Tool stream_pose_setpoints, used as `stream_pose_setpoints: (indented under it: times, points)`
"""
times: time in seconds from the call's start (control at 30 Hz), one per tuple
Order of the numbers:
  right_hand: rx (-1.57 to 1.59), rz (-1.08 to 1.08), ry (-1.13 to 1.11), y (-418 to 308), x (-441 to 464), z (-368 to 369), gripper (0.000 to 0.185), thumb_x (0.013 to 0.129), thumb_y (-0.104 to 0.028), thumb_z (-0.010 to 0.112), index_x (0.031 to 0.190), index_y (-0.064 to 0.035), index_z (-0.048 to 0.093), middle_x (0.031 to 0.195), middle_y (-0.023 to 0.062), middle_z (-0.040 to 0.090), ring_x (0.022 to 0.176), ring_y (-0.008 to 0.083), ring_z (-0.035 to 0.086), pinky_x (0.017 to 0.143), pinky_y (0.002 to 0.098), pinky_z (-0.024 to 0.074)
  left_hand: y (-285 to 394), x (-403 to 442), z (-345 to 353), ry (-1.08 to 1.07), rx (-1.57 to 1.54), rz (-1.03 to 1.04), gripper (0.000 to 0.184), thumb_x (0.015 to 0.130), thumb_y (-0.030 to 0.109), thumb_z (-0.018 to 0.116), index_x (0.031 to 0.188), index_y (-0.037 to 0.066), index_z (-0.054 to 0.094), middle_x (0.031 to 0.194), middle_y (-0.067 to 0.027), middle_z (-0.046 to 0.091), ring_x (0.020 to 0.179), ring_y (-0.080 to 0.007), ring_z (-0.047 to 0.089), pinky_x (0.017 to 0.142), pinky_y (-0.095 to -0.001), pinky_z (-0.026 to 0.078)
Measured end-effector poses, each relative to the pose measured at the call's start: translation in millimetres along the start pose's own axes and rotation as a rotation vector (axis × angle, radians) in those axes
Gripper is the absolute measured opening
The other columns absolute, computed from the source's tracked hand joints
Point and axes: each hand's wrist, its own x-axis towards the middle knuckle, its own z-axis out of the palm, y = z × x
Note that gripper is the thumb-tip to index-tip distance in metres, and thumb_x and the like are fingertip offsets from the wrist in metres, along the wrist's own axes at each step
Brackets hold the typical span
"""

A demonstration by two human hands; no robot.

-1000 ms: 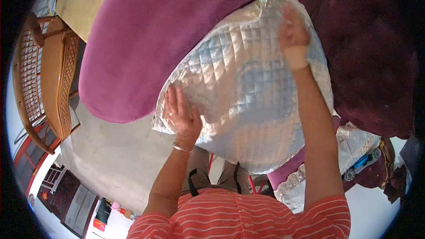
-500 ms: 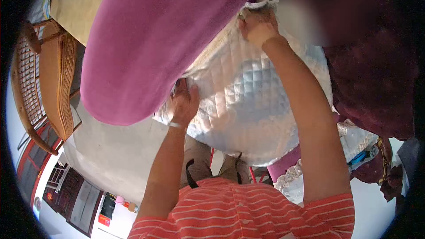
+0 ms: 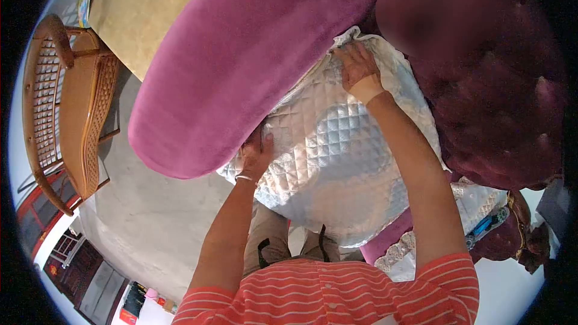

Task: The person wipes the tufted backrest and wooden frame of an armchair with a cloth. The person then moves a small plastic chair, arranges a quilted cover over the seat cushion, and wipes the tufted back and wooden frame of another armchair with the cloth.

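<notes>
A white quilted sofa cover with a diamond pattern lies over the seat, partly in bright light. It runs up against a padded purple velvet armrest. My right hand rests on the cover's far corner, fingers stretched out near its ruffled edge. At the near end of the armrest, my left hand presses against the cover with its thumb apart. Its fingertips are partly hidden in the gap under the armrest.
The dark tufted backrest rises on the right. Lace-trimmed cloth hangs lower right, near a blue object. A woven wooden chair stands left on the grey floor. A tan surface lies beyond the armrest.
My right hand has gone from bunched fingers at the cover's edge to lying flatter on it. The far corner shows more fully. My left hand stays by the armrest; the view has shifted.
</notes>
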Motion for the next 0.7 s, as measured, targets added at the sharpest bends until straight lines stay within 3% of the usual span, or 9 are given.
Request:
stream_pose_setpoints:
  times: [0.2,0.33,0.43,0.53,0.6,0.67,0.7]
  points:
    - [-0.098,0.306,-0.275,-7.9,25.8,8.4,0.054,0.096,-0.034,0.039,0.146,-0.0126,0.037,0.15,0.0148,0.035,0.141,0.0327,0.028,0.115,0.0503,0.02,8.6,-0.6,-5.2,-0.09,0.0,-0.069,0.057,0.093,0.036,0.049,0.144,0.011,0.04,0.145,-0.0192,0.041,0.135,-0.0391,0.033,0.113,-0.0501,0.021]
    - [-0.229,0.331,-0.45,-8.7,55.2,7.5,0.059,0.091,-0.038,0.044,0.145,-0.0132,0.04,0.154,0.0118,0.03,0.142,0.0307,0.028,0.114,0.0518,0.0208,23.4,9.0,-16.3,-0.207,-0.037,-0.196,0.056,0.095,0.038,0.045,0.142,0.007,0.041,0.143,-0.0201,0.042,0.133,-0.0389,0.035,0.112,-0.0487,0.022]
    - [-0.071,0.386,-0.727,-2.4,91.5,0.0,0.06,0.091,-0.04,0.044,0.146,-0.0172,0.039,0.157,0.0085,0.026,0.143,0.0287,0.026,0.115,0.0491,0.0227,5.3,17.1,-1.0,-0.183,-0.048,-0.142,0.053,0.097,0.039,0.043,0.134,0.001,0.047,0.135,-0.0218,0.05,0.124,-0.0409,0.046,0.107,-0.0464,0.031]
    - [0.124,0.442,-0.626,-8.7,85.7,-14.5,0.064,0.092,-0.039,0.041,0.15,-0.0133,0.029,0.156,0.0091,0.027,0.142,0.0271,0.029,0.115,0.039,0.0264,-20.9,36.2,22.6,-0.174,-0.077,-0.052,0.054,0.099,0.04,0.041,0.134,-0.001,0.048,0.137,-0.0202,0.051,0.124,-0.0395,0.047,0.108,-0.0447,0.032]
    - [0.112,0.489,-0.389,-1.5,84.9,19.8,0.061,0.093,-0.037,0.04,0.148,-0.0129,0.033,0.154,0.0088,0.031,0.141,0.028,0.032,0.115,0.0393,0.0268,19.9,53.8,-6.4,-0.206,-0.056,-0.185,0.056,0.099,0.041,0.04,0.137,0.001,0.046,0.142,-0.0189,0.046,0.13,-0.038,0.042,0.113,-0.0447,0.026]
    - [0.075,0.441,-0.392,6.0,86.3,24.9,0.058,0.093,-0.034,0.04,0.147,-0.0125,0.036,0.152,0.0098,0.034,0.139,0.0292,0.035,0.115,0.0398,0.0282,37.9,51.4,-18.6,-0.08,-0.042,-0.215,0.058,0.096,0.044,0.041,0.137,0.003,0.048,0.143,-0.0198,0.045,0.133,-0.0384,0.039,0.114,-0.048,0.025]
    - [0.042,0.369,-0.518,9.0,85.3,16.0,0.056,0.093,-0.032,0.04,0.146,-0.0122,0.038,0.151,0.0111,0.036,0.137,0.0299,0.037,0.114,0.0401,0.0293,27.0,42.6,-11.5,-0.063,0.004,-0.19,0.057,0.096,0.043,0.041,0.136,0.003,0.048,0.142,-0.02,0.046,0.133,-0.0389,0.039,0.114,-0.0481,0.025]
